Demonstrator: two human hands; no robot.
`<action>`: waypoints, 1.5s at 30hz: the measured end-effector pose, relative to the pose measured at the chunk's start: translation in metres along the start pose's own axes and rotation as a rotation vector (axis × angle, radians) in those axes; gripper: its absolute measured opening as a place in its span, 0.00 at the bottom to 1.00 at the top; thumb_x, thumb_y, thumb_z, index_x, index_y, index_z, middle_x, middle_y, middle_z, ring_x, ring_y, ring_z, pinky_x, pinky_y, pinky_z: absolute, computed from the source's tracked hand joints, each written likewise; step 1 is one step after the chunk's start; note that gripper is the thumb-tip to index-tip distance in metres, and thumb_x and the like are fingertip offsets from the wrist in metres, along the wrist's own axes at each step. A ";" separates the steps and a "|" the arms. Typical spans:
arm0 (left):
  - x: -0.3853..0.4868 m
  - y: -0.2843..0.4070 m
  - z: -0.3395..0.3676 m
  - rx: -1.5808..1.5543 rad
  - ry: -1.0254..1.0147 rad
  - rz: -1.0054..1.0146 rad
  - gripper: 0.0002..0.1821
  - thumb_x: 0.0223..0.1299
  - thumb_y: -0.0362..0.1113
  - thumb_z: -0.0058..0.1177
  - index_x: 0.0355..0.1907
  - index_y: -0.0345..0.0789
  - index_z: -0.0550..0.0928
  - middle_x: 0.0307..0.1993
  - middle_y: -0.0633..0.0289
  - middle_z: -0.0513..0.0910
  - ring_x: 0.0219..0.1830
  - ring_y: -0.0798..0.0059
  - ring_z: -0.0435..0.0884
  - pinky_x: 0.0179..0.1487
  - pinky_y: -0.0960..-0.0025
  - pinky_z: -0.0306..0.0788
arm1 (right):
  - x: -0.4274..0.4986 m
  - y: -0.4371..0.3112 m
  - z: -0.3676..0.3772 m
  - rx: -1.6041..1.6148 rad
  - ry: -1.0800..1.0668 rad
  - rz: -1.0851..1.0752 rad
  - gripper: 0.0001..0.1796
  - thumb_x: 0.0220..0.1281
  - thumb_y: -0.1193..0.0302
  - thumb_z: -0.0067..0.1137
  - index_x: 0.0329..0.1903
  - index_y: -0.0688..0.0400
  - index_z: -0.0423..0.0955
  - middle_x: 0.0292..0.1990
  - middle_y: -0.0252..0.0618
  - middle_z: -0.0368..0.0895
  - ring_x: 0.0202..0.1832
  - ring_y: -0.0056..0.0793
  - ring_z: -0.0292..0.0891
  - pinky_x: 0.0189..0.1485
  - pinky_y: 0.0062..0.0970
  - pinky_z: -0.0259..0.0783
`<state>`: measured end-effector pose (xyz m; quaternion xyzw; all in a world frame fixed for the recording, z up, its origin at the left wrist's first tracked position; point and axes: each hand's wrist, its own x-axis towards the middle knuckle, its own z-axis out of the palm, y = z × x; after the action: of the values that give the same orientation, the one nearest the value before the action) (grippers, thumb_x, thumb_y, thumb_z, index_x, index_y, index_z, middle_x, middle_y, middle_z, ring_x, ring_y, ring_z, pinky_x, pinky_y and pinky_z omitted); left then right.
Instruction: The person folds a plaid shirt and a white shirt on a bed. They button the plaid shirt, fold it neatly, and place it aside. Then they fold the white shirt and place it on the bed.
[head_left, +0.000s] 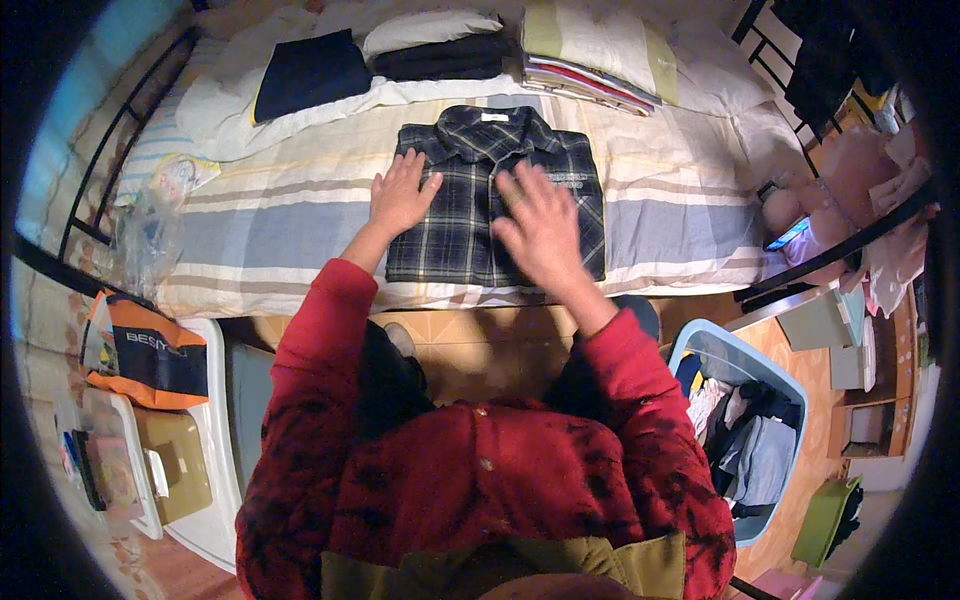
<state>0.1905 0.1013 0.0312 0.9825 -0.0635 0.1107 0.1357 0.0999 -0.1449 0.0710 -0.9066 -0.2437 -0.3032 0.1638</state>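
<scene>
A dark plaid collared shirt (457, 232) lies folded into a rectangle on the striped bedsheet (300, 225), its collar towards the far side and a white label inside the neck. My left hand (405, 191) rests on the shirt's left edge, fingers pointing away from me. Over the right half of the front, my right hand (540, 221) is blurred, with its fingers spread; whether it touches the cloth I cannot tell. Neither hand grips anything. Pale writing on the shirt's right chest is partly covered by my right hand.
Beyond the shirt lie a dark folded garment (311, 75), a black folded garment (442, 58) and a folded stack (592, 52). A blue bin (801, 405) holds clothes at my right. An orange-and-black bag (154, 352) stands left. Black metal rails (127, 142) edge the bed.
</scene>
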 end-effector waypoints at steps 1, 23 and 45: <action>0.003 -0.001 -0.002 0.008 0.013 0.005 0.35 0.68 0.62 0.33 0.71 0.43 0.61 0.73 0.57 0.56 0.74 0.58 0.53 0.71 0.41 0.46 | 0.013 0.020 -0.002 -0.062 0.078 -0.010 0.33 0.59 0.53 0.57 0.66 0.49 0.66 0.67 0.46 0.62 0.69 0.45 0.56 0.69 0.52 0.50; 0.094 -0.071 0.006 -0.775 0.020 -0.395 0.29 0.62 0.57 0.53 0.32 0.28 0.85 0.22 0.57 0.81 0.23 0.72 0.75 0.33 0.68 0.69 | 0.052 0.224 0.053 0.843 -0.054 0.952 0.27 0.63 0.50 0.57 0.36 0.67 0.79 0.27 0.36 0.79 0.26 0.23 0.69 0.30 0.25 0.66; 0.087 -0.047 0.008 -0.347 0.327 -0.458 0.29 0.59 0.56 0.53 0.42 0.27 0.74 0.30 0.42 0.83 0.39 0.48 0.83 0.44 0.51 0.74 | 0.044 0.246 0.078 0.409 -0.018 0.742 0.31 0.64 0.43 0.52 0.25 0.62 0.75 0.19 0.33 0.70 0.25 0.22 0.64 0.30 0.24 0.61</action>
<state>0.2835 0.1357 0.0326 0.9027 0.1639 0.2211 0.3307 0.3007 -0.2990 0.0023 -0.8843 0.0428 -0.1609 0.4362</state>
